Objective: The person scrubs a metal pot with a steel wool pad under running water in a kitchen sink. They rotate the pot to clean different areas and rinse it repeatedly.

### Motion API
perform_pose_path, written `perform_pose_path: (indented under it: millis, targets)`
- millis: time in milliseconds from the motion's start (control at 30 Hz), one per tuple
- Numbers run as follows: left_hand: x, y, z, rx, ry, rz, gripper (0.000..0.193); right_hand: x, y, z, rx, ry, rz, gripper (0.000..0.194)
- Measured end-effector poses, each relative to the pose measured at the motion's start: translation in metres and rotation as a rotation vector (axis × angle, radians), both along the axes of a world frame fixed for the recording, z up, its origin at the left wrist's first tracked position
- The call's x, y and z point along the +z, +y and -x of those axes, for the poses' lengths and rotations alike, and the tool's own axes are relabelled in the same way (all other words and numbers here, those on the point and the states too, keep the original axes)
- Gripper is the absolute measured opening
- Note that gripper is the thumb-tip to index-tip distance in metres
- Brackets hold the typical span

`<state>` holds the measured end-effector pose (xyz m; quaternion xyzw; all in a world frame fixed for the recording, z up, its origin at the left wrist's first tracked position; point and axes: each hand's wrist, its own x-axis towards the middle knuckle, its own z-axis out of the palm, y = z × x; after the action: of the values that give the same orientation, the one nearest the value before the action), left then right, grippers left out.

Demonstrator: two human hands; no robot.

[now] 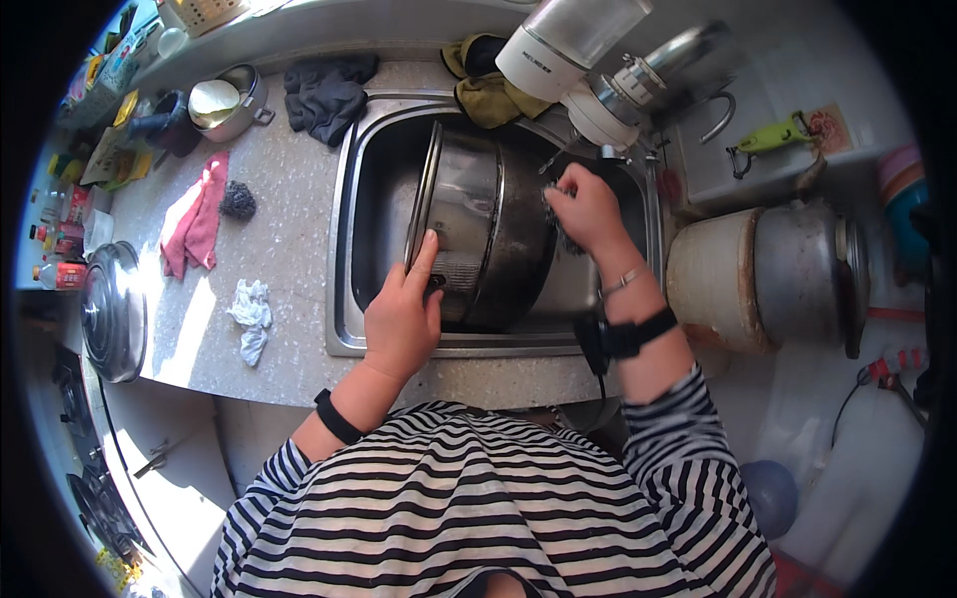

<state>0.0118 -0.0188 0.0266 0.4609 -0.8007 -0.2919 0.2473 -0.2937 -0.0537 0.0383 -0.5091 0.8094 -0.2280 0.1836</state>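
Note:
A large metal pot (467, 202) lies tipped on its side in the steel sink (340, 299), its rim towards the left and its darkened base towards the right. My left hand (404, 310) holds the pot near the rim, index finger stretched along its wall. At the base side is my right hand (591, 209), its fingers closed on a dark, wiry scouring pad (552, 205) that is partly hidden by the hand. A white faucet-mounted water filter (546, 60) hangs over the back right of the sink. Whether the pad touches the pot is hard to tell.
Behind the sink lie a dark cloth (325, 93) and yellow-green cloths (490, 97). On the left counter are a pink cloth (196, 217), another scouring pad (237, 200), crumpled white plastic (252, 310), a small pot (247, 112) and a lid (116, 310). Large containers (714, 276) stand right of the sink.

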Motion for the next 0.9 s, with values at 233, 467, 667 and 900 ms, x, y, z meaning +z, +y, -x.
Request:
perform_pose_path:
  millis: [233, 467, 667, 900]
  targets:
    - [-0.001, -0.002, 0.001, -0.009, 0.055, 0.025, 0.084, -0.027, -0.052, 0.029, -0.129, -0.313, -0.077, 0.020]
    - [0.000, -0.001, 0.002, -0.007, 0.057, 0.016, 0.084, -0.013, -0.033, 0.006, -0.057, -0.037, 0.098, 0.026]
    - [-0.002, -0.001, 0.002, -0.010, 0.071, 0.020, 0.083, 0.025, 0.016, -0.048, 0.115, 0.036, 0.049, 0.019]
    - [-0.004, 0.000, 0.000, -0.008, 0.060, 0.036, 0.082, 0.015, -0.004, -0.030, 0.046, 0.054, 0.166, 0.022]
